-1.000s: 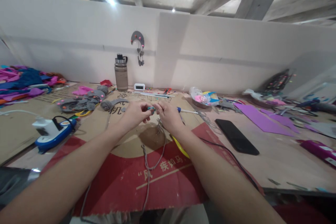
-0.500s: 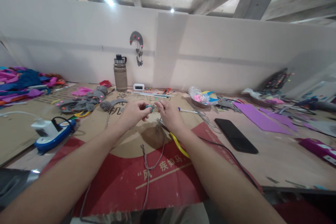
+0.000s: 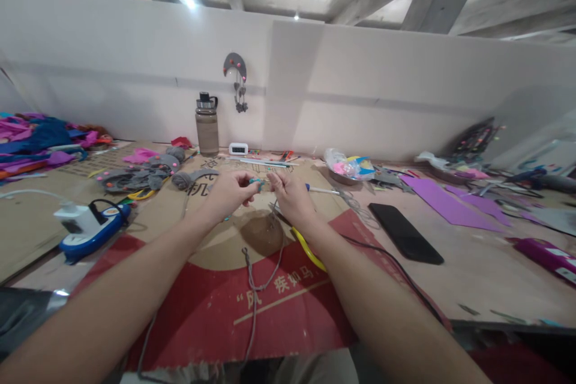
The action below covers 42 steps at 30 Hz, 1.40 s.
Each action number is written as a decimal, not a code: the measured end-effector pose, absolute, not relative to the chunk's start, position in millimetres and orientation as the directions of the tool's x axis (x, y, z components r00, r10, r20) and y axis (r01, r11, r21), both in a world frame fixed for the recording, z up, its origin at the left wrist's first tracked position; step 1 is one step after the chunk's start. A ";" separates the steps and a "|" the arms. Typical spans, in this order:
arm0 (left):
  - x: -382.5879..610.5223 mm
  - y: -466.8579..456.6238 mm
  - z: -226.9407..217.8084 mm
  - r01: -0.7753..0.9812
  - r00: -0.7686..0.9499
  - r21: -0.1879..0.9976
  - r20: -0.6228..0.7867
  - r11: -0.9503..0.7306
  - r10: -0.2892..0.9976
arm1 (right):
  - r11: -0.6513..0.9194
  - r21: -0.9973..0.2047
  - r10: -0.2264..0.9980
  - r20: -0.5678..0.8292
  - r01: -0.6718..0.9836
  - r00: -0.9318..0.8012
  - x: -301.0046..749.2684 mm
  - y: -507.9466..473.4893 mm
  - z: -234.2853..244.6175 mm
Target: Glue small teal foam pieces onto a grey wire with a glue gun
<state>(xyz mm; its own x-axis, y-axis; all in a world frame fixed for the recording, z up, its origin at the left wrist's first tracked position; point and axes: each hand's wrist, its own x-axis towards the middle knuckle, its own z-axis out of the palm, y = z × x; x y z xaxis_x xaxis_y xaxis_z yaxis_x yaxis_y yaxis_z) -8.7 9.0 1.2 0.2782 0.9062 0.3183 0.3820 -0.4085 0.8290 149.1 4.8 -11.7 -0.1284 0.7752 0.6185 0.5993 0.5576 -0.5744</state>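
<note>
Over the cardboard sheet (image 3: 189, 312), my left hand (image 3: 231, 195) is closed, its thumb and index finger pinching a small teal piece (image 3: 257, 183) that looks like felt. My right hand (image 3: 290, 199) is close beside it on the right, its fingers pressed together. What those fingers hold is too small or hidden to make out. A grey yarn (image 3: 254, 300) hangs below the hands and trails over the red part of the cardboard to its near edge. Partly under my right wrist lie scissors with a yellow handle (image 3: 310, 250).
A black phone (image 3: 405, 233) and purple sheets (image 3: 450, 204) lie to the right. On the left are a blue power strip (image 3: 96, 237) and grey felt pieces (image 3: 139, 177). A water bottle (image 3: 207, 129), a small clock (image 3: 238, 149) and a bowl (image 3: 346, 177) stand along the back wall.
Both hands stay almost in place, with only a slight shift of the fingers. The teal piece is still in my left hand.
</note>
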 end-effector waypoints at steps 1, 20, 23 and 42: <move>-8.7 8.1 2.2 0.416 0.279 0.803 0.335 -0.427 0.900 | 0.569 -0.569 0.771 0.621 0.593 -0.143 149.3 4.5 -11.3; -10.0 5.0 2.9 0.614 0.284 0.564 0.494 -0.552 0.822 | 0.542 -0.552 0.779 0.612 0.633 -0.133 152.0 13.1 -15.4; -10.7 4.9 4.4 0.607 0.268 0.575 0.502 -0.549 0.822 | 0.547 -0.563 0.774 0.623 0.619 -0.117 150.8 11.1 -14.5; -12.2 14.1 1.1 0.294 0.274 0.877 0.304 -0.381 0.912 | 0.573 -0.553 0.746 0.658 0.605 -0.105 149.1 5.5 -11.8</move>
<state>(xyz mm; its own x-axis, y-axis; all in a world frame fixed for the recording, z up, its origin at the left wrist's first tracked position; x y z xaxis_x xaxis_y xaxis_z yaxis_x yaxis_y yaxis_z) -12.2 14.1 1.1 0.2742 0.9122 0.3044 0.2942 -0.3810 0.8766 149.1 5.5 -11.8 -0.1047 0.7458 0.6578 0.6053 0.5726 -0.5529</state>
